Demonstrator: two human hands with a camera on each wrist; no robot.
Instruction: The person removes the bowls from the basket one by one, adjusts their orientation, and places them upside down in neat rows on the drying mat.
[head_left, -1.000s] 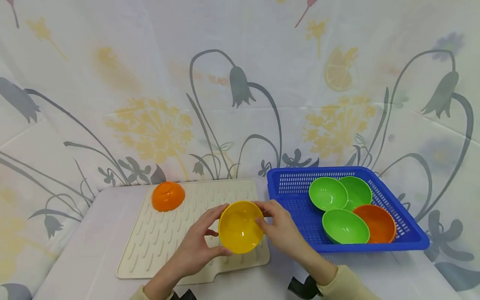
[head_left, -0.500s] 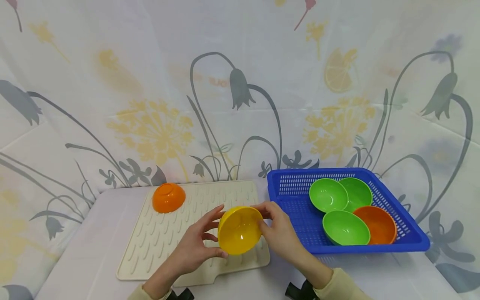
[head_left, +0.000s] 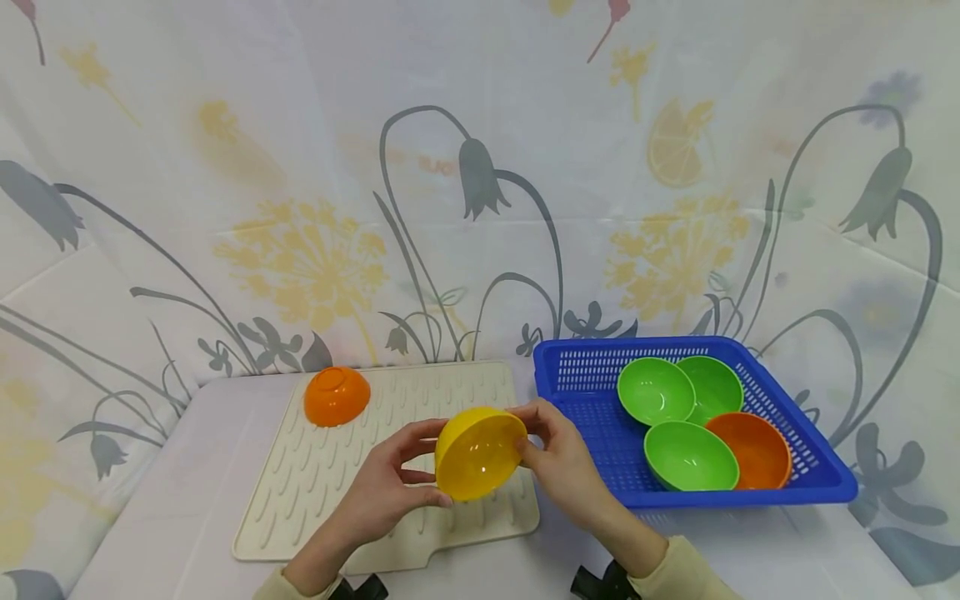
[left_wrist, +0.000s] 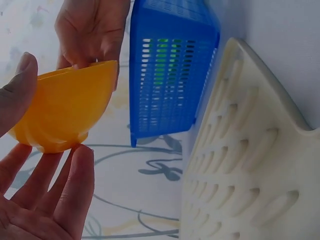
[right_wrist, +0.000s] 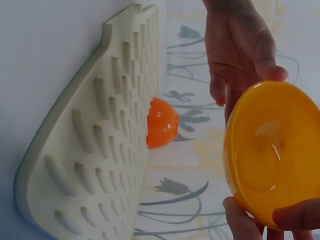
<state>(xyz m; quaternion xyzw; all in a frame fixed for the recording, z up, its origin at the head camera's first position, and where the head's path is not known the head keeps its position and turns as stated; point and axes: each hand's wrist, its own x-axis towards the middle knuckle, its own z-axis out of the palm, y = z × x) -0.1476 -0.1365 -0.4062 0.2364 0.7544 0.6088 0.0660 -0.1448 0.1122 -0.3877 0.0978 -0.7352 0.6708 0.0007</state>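
Observation:
A yellow bowl (head_left: 480,454) is held up between both hands over the drying mat (head_left: 315,492), its mouth tilted toward the lower right in the head view. My left hand (head_left: 390,471) holds its left side; in the left wrist view the thumb lies along the bowl's side and the fingers (left_wrist: 75,175) touch its base. On the opposite side, my right hand (head_left: 558,458) pinches the rim, thumb over the edge, as the right wrist view shows. An orange bowl (head_left: 337,397) rests upside down at the mat's back left corner.
A blue basket (head_left: 592,497) stands right of the mat. In it lie green bowls (head_left: 656,390) and another orange bowl (head_left: 753,450), mouths up. A floral-patterned cloth (head_left: 480,250) hangs behind the table.
The yellow bowl has turned in the hands: its mouth faced the head camera before, and now more of its outer left side shows. Both hands stay on it with slight shifts.

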